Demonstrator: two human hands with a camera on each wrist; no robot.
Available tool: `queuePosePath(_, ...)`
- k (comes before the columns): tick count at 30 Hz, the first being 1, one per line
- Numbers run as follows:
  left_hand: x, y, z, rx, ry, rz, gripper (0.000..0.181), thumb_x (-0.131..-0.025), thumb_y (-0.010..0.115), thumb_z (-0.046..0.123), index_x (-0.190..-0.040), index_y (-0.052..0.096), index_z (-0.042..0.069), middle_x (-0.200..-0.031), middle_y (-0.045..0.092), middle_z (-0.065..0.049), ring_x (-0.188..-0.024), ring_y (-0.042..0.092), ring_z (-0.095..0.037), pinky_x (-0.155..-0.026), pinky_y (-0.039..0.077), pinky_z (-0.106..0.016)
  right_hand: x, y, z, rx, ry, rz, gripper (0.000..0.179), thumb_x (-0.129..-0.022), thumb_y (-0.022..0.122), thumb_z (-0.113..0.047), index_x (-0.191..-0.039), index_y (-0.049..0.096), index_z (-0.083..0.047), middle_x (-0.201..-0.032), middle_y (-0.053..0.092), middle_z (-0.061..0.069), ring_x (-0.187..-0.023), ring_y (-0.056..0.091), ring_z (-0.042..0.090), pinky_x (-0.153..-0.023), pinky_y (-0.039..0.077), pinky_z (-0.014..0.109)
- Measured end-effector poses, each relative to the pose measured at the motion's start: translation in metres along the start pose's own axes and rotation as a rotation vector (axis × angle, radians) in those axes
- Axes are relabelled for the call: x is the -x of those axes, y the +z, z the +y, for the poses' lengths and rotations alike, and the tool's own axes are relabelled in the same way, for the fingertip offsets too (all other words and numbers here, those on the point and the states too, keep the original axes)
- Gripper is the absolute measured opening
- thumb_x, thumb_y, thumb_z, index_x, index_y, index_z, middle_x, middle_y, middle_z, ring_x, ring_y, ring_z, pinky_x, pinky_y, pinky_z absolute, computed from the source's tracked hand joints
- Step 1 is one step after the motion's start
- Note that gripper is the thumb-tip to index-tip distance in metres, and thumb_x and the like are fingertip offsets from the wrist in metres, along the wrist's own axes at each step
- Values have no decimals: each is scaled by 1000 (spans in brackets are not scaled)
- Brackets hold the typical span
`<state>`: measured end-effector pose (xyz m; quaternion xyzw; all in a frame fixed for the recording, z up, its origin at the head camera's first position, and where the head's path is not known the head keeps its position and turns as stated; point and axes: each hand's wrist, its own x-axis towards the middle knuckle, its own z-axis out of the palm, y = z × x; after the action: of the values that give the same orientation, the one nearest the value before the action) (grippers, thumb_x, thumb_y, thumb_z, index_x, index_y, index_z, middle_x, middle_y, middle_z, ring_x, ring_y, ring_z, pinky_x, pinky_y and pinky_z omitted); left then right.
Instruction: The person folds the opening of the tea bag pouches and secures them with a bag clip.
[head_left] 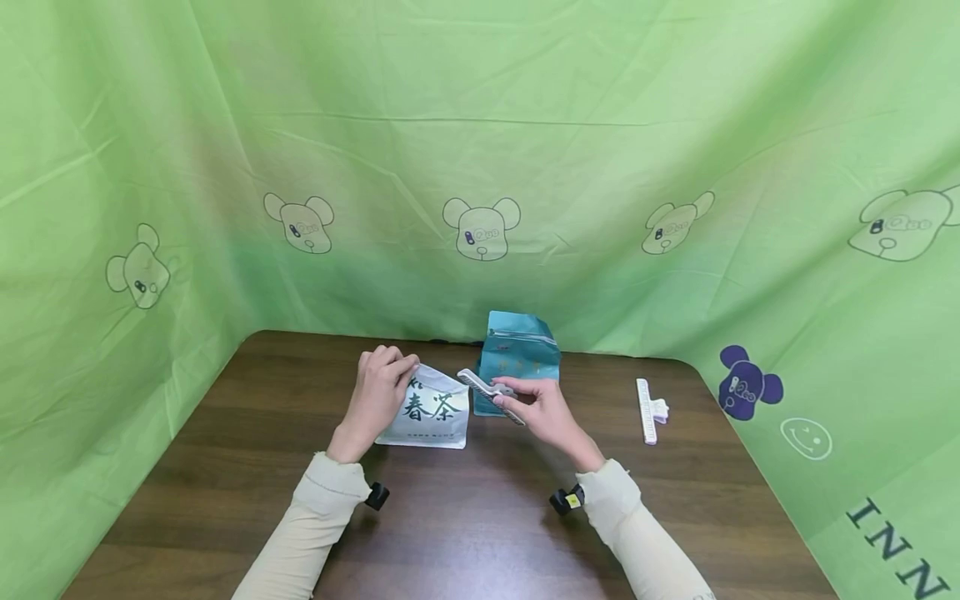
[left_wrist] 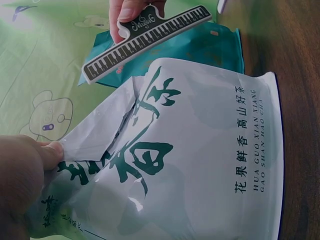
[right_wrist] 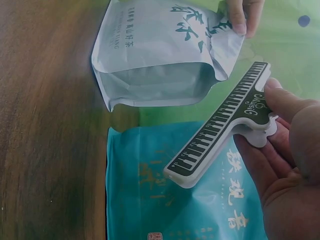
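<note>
A white tea bag (head_left: 431, 412) with green Chinese characters stands on the table, its top folded over. My left hand (head_left: 377, 392) pinches the folded top at its left side, thumb showing in the left wrist view. My right hand (head_left: 546, 410) holds a bag clip (right_wrist: 225, 122) by its handle, between thumb and fingers. The clip is long, with a black-and-white piano-key pattern and the word "Music". In the head view it is just right of the white bag. Behind it, a teal tea bag (head_left: 517, 354) with gold characters is partly hidden by the clip and right hand.
A second, white clip (head_left: 647, 412) lies on the right part of the brown wooden table (head_left: 480, 533). Green curtain (head_left: 480, 125) with bear-head prints hangs close behind the table and along both sides.
</note>
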<state>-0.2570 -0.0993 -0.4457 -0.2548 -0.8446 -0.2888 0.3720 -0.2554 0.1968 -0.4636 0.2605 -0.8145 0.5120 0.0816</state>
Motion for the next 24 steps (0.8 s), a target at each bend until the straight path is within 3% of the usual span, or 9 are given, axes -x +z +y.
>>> queuePosePath(9,0,0,-1,-1,1,-5,9,-90,75,4,-98,80,5,-78,60,-2,-75,53,-23,-73,36,-38,0,1,-5,35,30,-21,28,-92,75,-7,-118,74,1,-95,76,17,-66,59,9,-56,49,22)
queuePosePath(16,1,0,-2,-4,3,-6,9,-90,75,4,-98,80,5,-78,60,-2,-76,53,-23,-73,36,-38,1,-1,-40,88,-39,-26,23,-92,70,2,-113,72,11,-96,76,21,-74,64,8,-62,53,22)
queuePosePath(24,1,0,-2,-7,-1,-12,9,-90,75,5,-97,80,6,-78,60,-2,-75,52,-23,-73,36,-38,-4,4,1,110,-55,-11,24,-93,72,-5,-115,75,3,-102,76,18,-77,67,17,-64,53,20)
